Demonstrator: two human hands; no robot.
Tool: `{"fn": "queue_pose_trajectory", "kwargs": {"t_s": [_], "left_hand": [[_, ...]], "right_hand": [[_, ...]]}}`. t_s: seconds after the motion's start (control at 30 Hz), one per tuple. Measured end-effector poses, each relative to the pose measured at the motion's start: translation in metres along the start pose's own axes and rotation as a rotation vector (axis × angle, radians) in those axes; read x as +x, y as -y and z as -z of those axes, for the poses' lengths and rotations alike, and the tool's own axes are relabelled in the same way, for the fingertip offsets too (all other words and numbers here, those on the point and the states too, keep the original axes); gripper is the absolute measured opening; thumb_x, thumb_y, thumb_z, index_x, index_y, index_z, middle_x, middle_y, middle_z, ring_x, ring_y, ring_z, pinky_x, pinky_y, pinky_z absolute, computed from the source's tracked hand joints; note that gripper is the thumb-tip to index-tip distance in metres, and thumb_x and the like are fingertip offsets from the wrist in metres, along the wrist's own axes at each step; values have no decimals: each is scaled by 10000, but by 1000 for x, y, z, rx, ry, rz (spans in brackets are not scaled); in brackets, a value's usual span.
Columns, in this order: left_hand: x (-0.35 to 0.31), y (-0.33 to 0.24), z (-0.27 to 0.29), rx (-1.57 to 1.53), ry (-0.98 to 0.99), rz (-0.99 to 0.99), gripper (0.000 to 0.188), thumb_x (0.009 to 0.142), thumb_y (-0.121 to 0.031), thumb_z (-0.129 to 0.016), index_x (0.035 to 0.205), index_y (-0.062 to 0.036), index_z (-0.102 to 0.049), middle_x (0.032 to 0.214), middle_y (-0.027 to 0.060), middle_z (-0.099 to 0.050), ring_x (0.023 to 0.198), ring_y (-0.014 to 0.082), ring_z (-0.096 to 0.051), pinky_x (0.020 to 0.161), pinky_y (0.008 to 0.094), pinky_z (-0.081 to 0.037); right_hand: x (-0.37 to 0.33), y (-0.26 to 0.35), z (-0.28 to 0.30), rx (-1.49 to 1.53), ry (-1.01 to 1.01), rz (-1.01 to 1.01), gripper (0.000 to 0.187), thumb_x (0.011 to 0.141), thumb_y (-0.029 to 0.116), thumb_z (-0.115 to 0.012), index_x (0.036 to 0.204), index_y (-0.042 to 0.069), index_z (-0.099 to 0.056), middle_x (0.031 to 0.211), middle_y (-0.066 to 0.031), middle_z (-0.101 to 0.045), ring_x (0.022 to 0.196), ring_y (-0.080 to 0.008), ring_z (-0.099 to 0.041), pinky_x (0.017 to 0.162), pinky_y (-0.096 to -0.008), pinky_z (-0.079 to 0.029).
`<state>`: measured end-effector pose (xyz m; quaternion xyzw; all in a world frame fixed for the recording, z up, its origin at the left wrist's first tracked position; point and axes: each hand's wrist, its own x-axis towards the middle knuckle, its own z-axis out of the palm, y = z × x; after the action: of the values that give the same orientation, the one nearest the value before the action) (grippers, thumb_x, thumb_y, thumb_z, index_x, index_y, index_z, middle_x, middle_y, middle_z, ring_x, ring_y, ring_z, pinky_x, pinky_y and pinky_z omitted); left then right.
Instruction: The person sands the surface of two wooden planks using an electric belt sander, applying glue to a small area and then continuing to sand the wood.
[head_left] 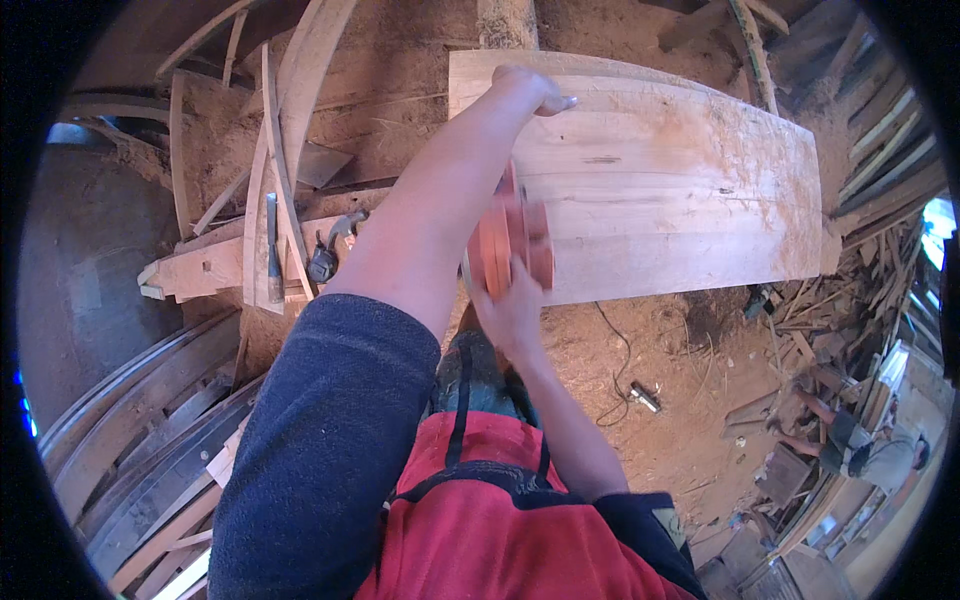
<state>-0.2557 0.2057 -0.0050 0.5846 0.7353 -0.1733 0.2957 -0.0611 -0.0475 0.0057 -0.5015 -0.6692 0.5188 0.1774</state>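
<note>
My right hand (511,310) is closed round the near end of an orange-red power tool (492,250), blurred by motion. Its exact kind is hard to make out; it lies over the left end of a wide pale wooden panel (660,200). Beyond it, my left hand (530,90) is over the panel's far left corner, thumb stretched to the right. The other fingers are hidden, and nothing shows in that hand. My left forearm crosses in front of the tool and covers part of it. Light sawdust patches lie on the panel's right half.
Left of my arm, a beam (205,268) carries a chisel (273,250), a claw hammer (347,224), a black tape measure (322,262) and curved strips. A cord (628,350) trails over the sawdust floor. Scrap wood (800,330) is heaped right; another person (865,450) is at lower right.
</note>
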Motion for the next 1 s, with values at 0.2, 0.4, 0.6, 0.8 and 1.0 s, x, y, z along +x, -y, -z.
{"fn": "queue_pose_trajectory", "kwargs": {"t_s": [0.2, 0.4, 0.6, 0.8, 1.0], "left_hand": [[0, 6, -3, 33, -38, -33, 668, 1020, -652, -266, 1403, -217, -599, 1491, 66, -535, 1369, 297, -502, 1104, 494, -423], [-8, 3, 1, 38, -26, -44, 670, 1017, -659, -269, 1394, -221, -608, 1465, 68, -561, 1353, 293, -519, 1086, 485, -434], [3, 0, 8, 82, -6, -24, 724, 992, -705, -239, 1418, -230, -583, 1469, 59, -560, 1347, 272, -532, 1089, 451, -433], [4, -7, 19, 30, 45, -39, 717, 998, -684, -248, 1408, -204, -588, 1472, 73, -555, 1347, 272, -532, 1074, 464, -446], [-3, -1, 3, 72, -54, -14, 671, 1016, -671, -244, 1357, -252, -642, 1440, 7, -592, 1341, 217, -542, 1068, 392, -437]], "right_hand": [[-150, -46, 32, 49, 42, -81, 286, 778, 123, -752, 986, 2, -598, 823, -246, -653, 819, -471, -663, 669, -460, -538], [-93, -23, 17, 38, -11, -51, 243, 774, 109, -754, 894, -2, -576, 739, -240, -618, 765, -476, -655, 630, -487, -518], [53, 19, -11, 29, -101, 134, 385, 819, 203, -753, 1073, -44, -603, 876, -292, -675, 852, -484, -664, 727, -511, -545], [87, 17, -12, 8, -59, 133, 445, 828, 209, -740, 1135, -76, -588, 946, -320, -672, 894, -489, -658, 765, -520, -536], [-106, -30, 19, 58, 41, -35, 319, 789, 119, -741, 1056, 6, -605, 848, -239, -662, 844, -462, -676, 688, -471, -536]]}}
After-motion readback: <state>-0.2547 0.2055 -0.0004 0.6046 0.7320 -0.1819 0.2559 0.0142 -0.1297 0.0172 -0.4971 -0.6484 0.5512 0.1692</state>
